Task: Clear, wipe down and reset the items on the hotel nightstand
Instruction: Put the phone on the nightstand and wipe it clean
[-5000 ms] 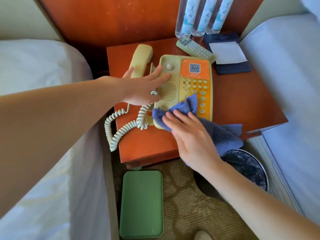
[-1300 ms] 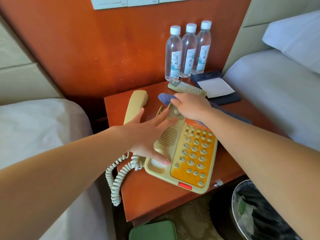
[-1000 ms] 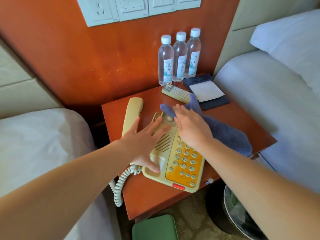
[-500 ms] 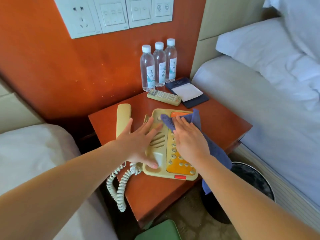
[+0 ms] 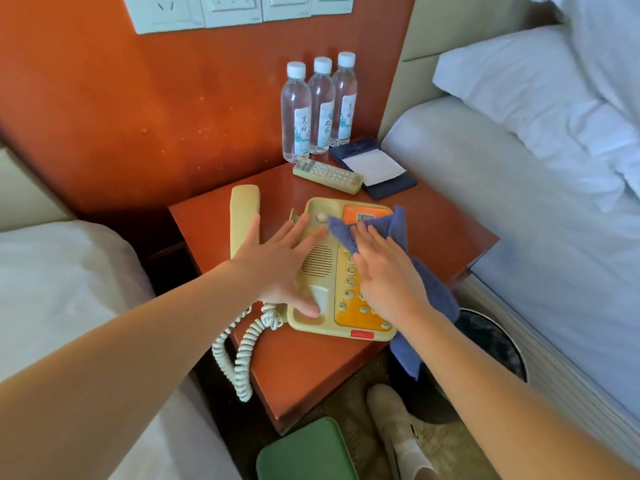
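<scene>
Both hands lie flat-fingered on the telephone: left hand steadies the cradle, right hand presses the cloth onto the keypad. The handset lies left of the telephone; a hard swipe could drag it off the tabletop.

Cream phone with orange keypad, blue cloth, red-brown nightstand, green case
</scene>
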The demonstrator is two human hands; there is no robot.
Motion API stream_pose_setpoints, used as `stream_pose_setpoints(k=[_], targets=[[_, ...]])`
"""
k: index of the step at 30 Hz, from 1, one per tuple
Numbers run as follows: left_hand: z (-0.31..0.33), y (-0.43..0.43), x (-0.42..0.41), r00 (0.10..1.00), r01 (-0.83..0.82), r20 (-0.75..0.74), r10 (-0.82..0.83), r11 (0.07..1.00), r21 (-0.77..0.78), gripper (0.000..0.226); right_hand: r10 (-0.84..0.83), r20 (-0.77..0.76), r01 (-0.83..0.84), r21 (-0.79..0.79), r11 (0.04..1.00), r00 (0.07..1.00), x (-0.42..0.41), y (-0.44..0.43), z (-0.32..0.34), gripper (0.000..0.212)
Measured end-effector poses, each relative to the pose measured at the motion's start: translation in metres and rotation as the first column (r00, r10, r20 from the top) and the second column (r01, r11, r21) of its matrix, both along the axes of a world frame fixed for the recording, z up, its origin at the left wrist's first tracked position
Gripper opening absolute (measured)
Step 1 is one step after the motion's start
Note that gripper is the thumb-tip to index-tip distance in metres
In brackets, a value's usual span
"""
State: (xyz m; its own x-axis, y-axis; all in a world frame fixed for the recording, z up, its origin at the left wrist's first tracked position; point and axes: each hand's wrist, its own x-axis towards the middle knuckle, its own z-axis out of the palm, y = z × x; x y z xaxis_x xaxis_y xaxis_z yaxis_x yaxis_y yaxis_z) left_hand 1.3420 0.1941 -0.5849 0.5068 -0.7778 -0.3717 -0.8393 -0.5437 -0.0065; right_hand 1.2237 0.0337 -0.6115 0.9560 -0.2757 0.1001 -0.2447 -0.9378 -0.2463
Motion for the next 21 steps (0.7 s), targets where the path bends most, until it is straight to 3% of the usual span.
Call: stream_pose_setpoints(k=[3,7,12,16,21], targets=[[-0.004,0.0,0.0,1.0,0.007,0.014,-0.006,1.0,-0.018,0.129,0.064,-0.006,-0.064,0.021,0.998,0.998,-0.034,0.017,-0.008,0.064],[-0.003,0.001,0.0,1.0,0.003,-0.01,-0.003,1.0,-0.017,0.129,0.053,-0.052,-0.056,-0.054,0.997,0.997,0.011,-0.014,-0.004,0.051],[0.0,-0.001,-0.001,1.0,-0.01,-0.007,0.01,1.0,0.007,0.13,-0.01,-0.116,0.003,-0.06,0.998,0.993,0.061,-0.038,0.001,0.05],[0.0,-0.001,-0.001,1.0,-0.016,-0.011,0.016,1.0,0.0,0.129,0.064,0.034,-0.063,-0.029,0.998,0.997,0.001,-0.014,-0.011,0.05],[-0.005,-0.001,0.0,1.0,-0.008,-0.013,0.008,1.0,-0.014,0.13,0.092,0.084,-0.102,0.126,0.987,0.992,-0.043,0.002,-0.026,0.06]])
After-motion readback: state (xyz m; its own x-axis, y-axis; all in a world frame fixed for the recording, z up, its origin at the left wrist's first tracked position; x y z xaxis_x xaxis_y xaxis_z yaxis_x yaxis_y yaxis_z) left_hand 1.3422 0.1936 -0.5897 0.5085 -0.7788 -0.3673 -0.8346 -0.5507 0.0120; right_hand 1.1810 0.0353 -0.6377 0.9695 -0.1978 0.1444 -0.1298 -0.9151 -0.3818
